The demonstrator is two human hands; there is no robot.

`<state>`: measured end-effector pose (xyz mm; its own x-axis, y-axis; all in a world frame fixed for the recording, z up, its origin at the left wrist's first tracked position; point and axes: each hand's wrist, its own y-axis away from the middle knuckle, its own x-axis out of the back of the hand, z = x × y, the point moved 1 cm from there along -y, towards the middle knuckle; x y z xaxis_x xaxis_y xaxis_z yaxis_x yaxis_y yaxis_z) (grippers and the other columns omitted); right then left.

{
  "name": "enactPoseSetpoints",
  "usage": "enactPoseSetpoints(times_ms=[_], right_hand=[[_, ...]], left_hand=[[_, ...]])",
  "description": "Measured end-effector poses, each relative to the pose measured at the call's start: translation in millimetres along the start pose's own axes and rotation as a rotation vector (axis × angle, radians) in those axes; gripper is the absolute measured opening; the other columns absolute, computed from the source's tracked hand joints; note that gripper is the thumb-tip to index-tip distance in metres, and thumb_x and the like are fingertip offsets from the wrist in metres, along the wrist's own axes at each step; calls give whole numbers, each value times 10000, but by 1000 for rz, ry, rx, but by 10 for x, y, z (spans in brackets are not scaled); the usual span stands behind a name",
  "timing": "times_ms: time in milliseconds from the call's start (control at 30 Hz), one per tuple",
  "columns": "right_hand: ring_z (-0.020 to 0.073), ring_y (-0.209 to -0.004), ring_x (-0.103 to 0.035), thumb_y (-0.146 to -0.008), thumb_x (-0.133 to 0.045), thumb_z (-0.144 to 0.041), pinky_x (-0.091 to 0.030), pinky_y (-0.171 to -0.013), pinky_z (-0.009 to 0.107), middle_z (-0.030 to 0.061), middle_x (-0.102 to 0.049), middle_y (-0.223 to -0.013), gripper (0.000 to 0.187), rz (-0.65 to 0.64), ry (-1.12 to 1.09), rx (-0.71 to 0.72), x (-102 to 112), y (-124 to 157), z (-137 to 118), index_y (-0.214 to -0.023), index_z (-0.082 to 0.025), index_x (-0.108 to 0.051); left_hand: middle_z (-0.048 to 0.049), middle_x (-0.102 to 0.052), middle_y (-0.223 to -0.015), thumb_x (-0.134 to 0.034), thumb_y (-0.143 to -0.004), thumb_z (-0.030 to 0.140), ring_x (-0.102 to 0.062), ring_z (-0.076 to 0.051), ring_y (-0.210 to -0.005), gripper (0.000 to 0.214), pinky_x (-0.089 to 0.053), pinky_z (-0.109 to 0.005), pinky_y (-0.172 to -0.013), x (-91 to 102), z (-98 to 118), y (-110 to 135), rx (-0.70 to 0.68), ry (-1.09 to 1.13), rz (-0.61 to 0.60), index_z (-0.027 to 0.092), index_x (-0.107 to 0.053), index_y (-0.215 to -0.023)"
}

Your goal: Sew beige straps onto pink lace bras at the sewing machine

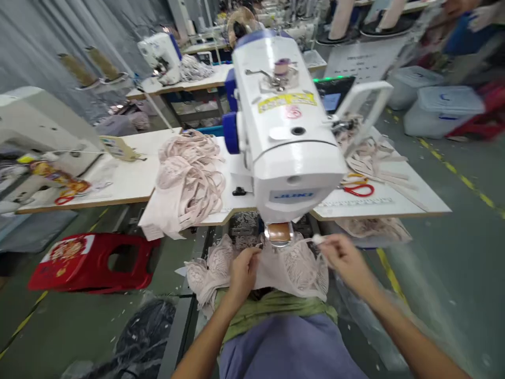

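A pale pink lace bra (pixel 302 266) lies across my lap, under the head of the white sewing machine (pixel 298 158). My left hand (pixel 243 271) is closed on the bra's fabric, just left of the machine's needle area. Off to the right, my right hand (pixel 349 260) pinches the end of a thin pale strap (pixel 303 241), which runs back toward the needle area. A small white piece (pixel 317 239) shows at its fingertips, too blurred to name. The needle itself is hidden behind the machine head.
A heap of pale pink bras and straps (pixel 189 179) lies on the table left of the machine. Red-handled scissors (pixel 360 189) and more straps (pixel 374 158) lie to the right. A red stool (pixel 94 263) stands on the floor at left.
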<state>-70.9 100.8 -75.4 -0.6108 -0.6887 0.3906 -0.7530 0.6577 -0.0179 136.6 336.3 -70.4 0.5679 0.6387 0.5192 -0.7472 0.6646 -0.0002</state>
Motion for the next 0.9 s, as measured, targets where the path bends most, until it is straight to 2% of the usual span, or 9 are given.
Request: enactPoseSetpoints(times_ms=[67, 133, 267, 400, 567, 700, 767, 833, 900], right_hand=[[182, -615, -512, -904, -555, -501, -365, -547, 294, 17, -579, -757, 258, -79, 59, 44, -347, 129, -360, -910, -243, -568], [159, -600, -521, -926, -541, -405, -354, -546, 269, 6, -583, -740, 185, -196, 89, 96, -555, 196, -679, -904, -222, -564], [148, -567, -527, -911, -531, -277, -318, -547, 250, -28, -567, -672, 64, -317, 163, 146, -631, 239, -993, -914, -213, -537], [169, -672, -592, -905, -550, -266, -359, -604, 257, 24, -672, -821, 103, -399, 174, 146, -603, 196, -1040, -970, -198, -592], [160, -663, -555, -939, -520, -401, -365, -606, 261, 23, -604, -701, 306, -449, 62, 131, -550, 86, -1150, -804, -182, -686], [159, -666, -562, -898, -559, -428, -408, -614, 262, 22, -616, -714, 305, -405, -145, -12, -497, 66, -1068, -785, -170, -677], [155, -657, -560, -887, -580, -383, -429, -615, 266, 23, -620, -730, 250, -384, -171, -30, -503, 92, -972, -817, -169, -689], [158, -679, -571, -880, -597, -332, -453, -645, 278, 29, -610, -742, 198, -421, -113, 81, -536, 136, -918, -835, -175, -710], [185, -829, -614, -874, -608, -291, -484, -752, 309, 71, -637, -874, 164, -503, -63, 270, -579, 186, -937, -849, -182, -728]], left_hand=[[-100, -731, -981, -484, -922, 294, -676, -222, -945, 246, -530, -339, -861, 32, 270, 34, -99, 24, -132, 186, -700, -970], [-103, -739, -1026, -503, -925, 309, -681, -224, -962, 260, -538, -323, -840, 121, 541, 61, -172, 22, -247, 193, -715, -1022], [-96, -739, -958, -569, -903, 347, -690, -206, -822, 306, -532, -282, -685, 242, 865, 103, -289, -147, -416, 164, -694, -1114], [-32, -692, -748, -482, -964, 279, -638, -149, -657, 255, -455, -238, -589, 198, 869, 155, -367, -253, -367, 175, -704, -892], [-18, -641, -661, -436, -989, 283, -585, -126, -563, 328, -408, -221, -518, 164, 784, 193, -468, -293, -257, 177, -655, -770], [-41, -736, -837, -431, -994, 269, -684, -150, -738, 272, -515, -218, -652, 234, 717, 172, -389, -215, -368, 203, -694, -976], [-63, -758, -959, -404, -993, 256, -713, -169, -816, 289, -536, -235, -686, 291, 731, 178, -440, -241, -369, 215, -660, -1120], [-59, -759, -909, -384, -987, 245, -711, -169, -734, 278, -516, -236, -615, 341, 782, 203, -526, -302, -364, 220, -636, -1103], [-26, -724, -761, -379, -984, 219, -663, -152, -598, 229, -458, -227, -527, 375, 846, 235, -578, -356, -407, 220, -608, -993]])
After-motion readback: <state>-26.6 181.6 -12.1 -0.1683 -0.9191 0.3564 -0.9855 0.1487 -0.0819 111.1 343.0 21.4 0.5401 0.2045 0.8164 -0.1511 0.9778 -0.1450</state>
